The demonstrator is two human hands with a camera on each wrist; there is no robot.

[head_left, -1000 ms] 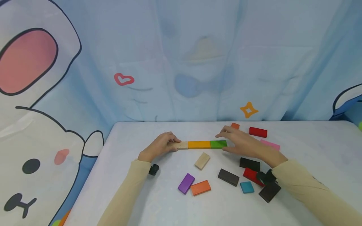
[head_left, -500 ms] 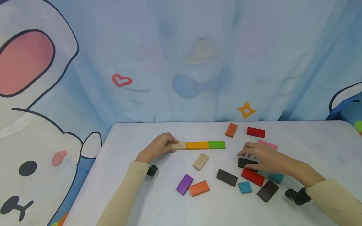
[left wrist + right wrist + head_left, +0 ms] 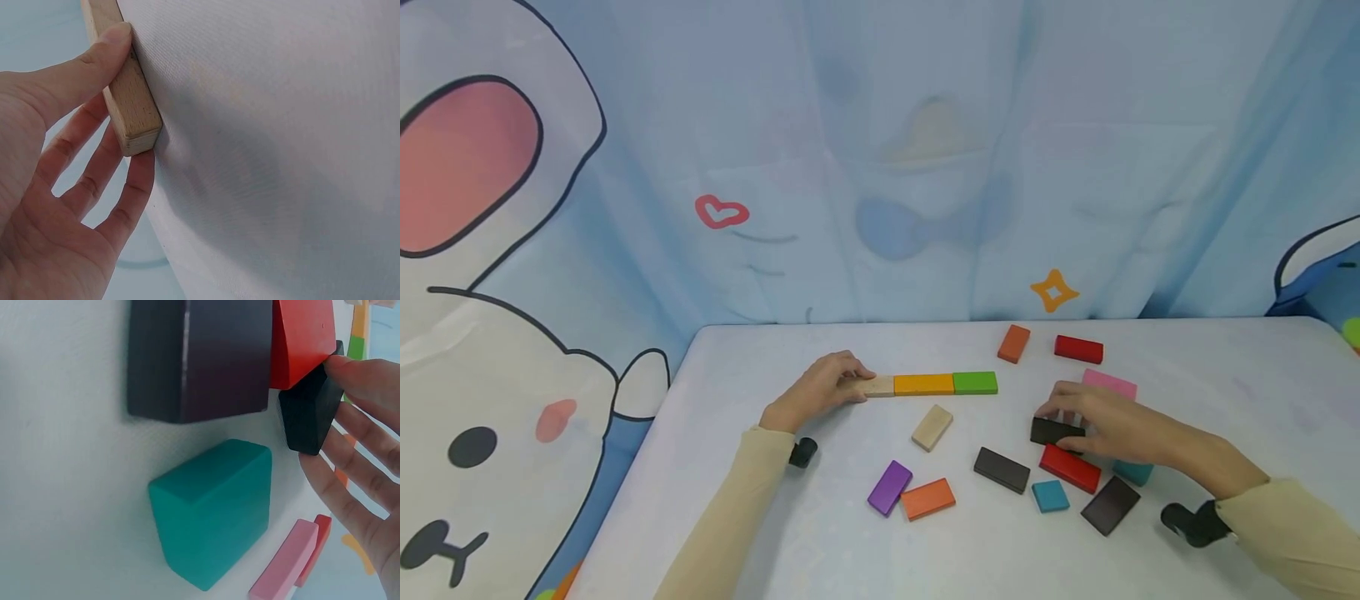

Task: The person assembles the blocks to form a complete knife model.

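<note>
With thumb and fingers on its two long sides, my left hand (image 3: 822, 388) holds a plain wooden block (image 3: 133, 103) flat on the table. That block is the left end of a straight row, followed by a yellow block (image 3: 923, 385) and a green block (image 3: 975, 383). On the right, my right hand (image 3: 1105, 421) pinches a black block (image 3: 1051, 431) between thumb and fingers. Right at the black block lies a red block (image 3: 303, 340). A teal block (image 3: 215, 509) is partly hidden under the right wrist in the head view.
Loose blocks lie around: a second plain one (image 3: 932, 428), a purple one (image 3: 890, 488), orange ones (image 3: 928, 499), a small blue one (image 3: 1050, 497), dark ones (image 3: 1002, 470), a pink one (image 3: 1108, 383) and a far red one (image 3: 1078, 349). A printed curtain (image 3: 925, 275) hangs behind the table.
My right hand has left the green end of the row, moved right and toward me, and taken hold of the black block. My left hand stays on the plain block.
</note>
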